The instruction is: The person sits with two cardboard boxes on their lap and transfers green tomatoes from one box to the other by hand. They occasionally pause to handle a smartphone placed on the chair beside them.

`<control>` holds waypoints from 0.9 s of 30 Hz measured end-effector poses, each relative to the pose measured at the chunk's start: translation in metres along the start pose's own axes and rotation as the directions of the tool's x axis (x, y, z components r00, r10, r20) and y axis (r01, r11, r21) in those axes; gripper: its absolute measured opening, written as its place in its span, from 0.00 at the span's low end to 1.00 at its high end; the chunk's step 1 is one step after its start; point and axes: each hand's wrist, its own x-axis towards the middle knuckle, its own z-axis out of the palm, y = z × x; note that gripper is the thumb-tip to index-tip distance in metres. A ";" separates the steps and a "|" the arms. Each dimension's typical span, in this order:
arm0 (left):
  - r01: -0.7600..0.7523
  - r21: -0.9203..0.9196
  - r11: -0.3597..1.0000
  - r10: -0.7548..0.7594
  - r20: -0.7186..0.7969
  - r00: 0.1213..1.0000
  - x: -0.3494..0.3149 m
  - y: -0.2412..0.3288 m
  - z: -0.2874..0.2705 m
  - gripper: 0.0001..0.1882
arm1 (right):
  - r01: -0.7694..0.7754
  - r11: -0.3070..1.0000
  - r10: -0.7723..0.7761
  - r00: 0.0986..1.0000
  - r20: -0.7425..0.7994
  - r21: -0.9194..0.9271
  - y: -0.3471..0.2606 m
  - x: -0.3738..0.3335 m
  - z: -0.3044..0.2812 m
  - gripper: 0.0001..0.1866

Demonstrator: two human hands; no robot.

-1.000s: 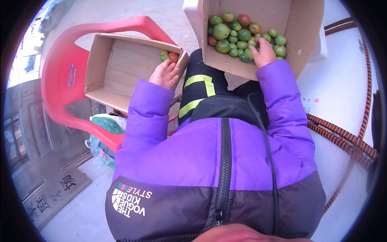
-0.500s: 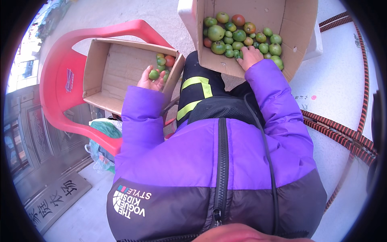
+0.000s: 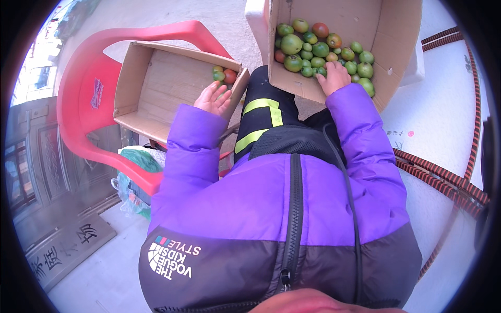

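My left hand (image 3: 213, 98) is palm up at the near right corner of a shallow cardboard box (image 3: 156, 86), fingers spread and nothing held. Just beyond its fingertips, a few red and green tomatoes (image 3: 228, 76) sit in that corner, partly hidden by the hand. To the right, a deeper cardboard box (image 3: 360, 23) contains many tomatoes (image 3: 291, 44), mostly green with some reddish ones. My right hand (image 3: 335, 78) reaches over its near edge, fingers curled down on a small green tomato (image 3: 320, 71) among the others; the fingertips are partly hidden.
The shallow box rests on a red plastic chair (image 3: 86, 78). A white container (image 3: 257, 23) shows beneath the deeper box. Bags (image 3: 136, 172) lie under the chair's armrest. At the right are striped brown-and-black bands (image 3: 443, 180) over a white surface.
The green tomato has left my left hand, whose fingers have opened. My right hand's fingers have curled in on a tomato. The whole view has shifted slightly.
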 end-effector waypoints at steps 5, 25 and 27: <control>0.076 0.165 0.983 -0.112 0.223 0.968 -0.024 -0.022 0.044 0.28 | 0.308 0.830 -0.268 0.951 -0.152 0.464 -0.054 -0.028 -0.022 0.22; -0.098 -0.054 0.994 0.073 -0.351 0.933 0.018 0.006 -0.027 0.29 | -0.170 0.981 0.185 0.962 0.201 -0.093 0.040 -0.008 0.008 0.22; -0.053 -0.046 0.998 0.044 -0.181 0.983 0.013 0.006 -0.021 0.28 | -0.154 0.986 0.163 0.970 0.181 -0.066 0.041 -0.005 0.005 0.21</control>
